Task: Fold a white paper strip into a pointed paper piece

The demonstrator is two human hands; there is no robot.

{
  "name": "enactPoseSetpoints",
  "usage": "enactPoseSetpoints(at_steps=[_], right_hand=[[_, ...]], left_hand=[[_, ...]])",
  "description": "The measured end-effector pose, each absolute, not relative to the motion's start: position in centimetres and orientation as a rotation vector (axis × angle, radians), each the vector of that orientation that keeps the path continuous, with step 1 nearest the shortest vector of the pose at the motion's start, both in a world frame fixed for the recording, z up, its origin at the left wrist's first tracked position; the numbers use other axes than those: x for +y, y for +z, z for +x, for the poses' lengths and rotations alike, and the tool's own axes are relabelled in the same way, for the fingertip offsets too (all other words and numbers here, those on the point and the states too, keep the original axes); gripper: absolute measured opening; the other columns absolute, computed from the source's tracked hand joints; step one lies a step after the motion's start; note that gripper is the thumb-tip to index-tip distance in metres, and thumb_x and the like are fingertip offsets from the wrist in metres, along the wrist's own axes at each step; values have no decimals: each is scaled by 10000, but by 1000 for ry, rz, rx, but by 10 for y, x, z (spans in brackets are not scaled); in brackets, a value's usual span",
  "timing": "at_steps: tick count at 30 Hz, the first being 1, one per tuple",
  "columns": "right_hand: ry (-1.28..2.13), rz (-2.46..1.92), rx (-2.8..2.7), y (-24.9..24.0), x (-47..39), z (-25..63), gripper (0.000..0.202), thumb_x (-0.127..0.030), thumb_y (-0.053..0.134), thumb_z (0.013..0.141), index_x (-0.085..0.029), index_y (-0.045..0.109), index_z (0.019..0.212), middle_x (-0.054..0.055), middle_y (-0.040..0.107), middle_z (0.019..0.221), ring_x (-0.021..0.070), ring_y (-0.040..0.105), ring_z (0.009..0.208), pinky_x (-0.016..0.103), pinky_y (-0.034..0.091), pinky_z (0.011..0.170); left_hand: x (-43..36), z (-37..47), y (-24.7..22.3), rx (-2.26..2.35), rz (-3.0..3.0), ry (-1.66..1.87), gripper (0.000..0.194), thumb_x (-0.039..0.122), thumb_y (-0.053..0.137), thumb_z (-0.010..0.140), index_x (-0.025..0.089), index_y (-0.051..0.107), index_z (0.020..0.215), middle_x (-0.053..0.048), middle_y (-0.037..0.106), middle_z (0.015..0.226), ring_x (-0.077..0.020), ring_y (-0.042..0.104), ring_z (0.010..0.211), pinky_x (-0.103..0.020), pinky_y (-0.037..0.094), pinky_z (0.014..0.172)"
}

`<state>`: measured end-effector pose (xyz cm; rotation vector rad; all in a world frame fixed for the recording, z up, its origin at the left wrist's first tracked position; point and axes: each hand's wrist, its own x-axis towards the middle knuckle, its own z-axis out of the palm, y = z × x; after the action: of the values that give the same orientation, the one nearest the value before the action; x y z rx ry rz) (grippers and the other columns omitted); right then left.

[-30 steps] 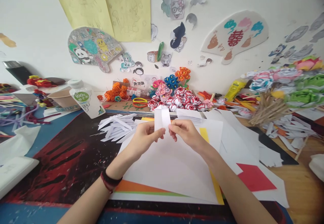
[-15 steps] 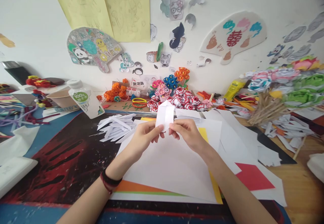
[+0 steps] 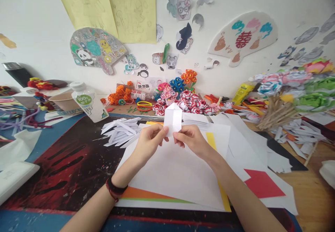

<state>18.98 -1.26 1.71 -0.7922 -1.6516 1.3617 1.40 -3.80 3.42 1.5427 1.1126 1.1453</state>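
A small folded white paper with a pointed top edge is held upright above the large white sheet. My left hand pinches its lower left edge between thumb and fingers. My right hand grips the lower right corner, its thumb near the bottom edge. Both hands are closed on the paper, and some fingertips are hidden behind it. Folded white strips lie in a pile to the left of my hands.
A white bottle stands at the back left. Red and white paper flowers line the wall side. A red paper piece lies at the right. Wooden sticks lean at the back right.
The folded paper has shifted slightly right and up and is turned a little. My right hand's grip has moved down to its lower corner.
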Motion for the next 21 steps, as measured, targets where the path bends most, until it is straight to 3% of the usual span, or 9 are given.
enactPoseSetpoints(at_steps=[21], right_hand=[[1387,-784,-1681,17,-12,189,290,-335,600,839,-137,640,630,12,576,589,107,527,514,244,425,503]], left_hand=[[-39,14,33,1120,1531,1239,314,384,564,859,145,562,655,3,565,624,-89,466,545,-212,362,526]])
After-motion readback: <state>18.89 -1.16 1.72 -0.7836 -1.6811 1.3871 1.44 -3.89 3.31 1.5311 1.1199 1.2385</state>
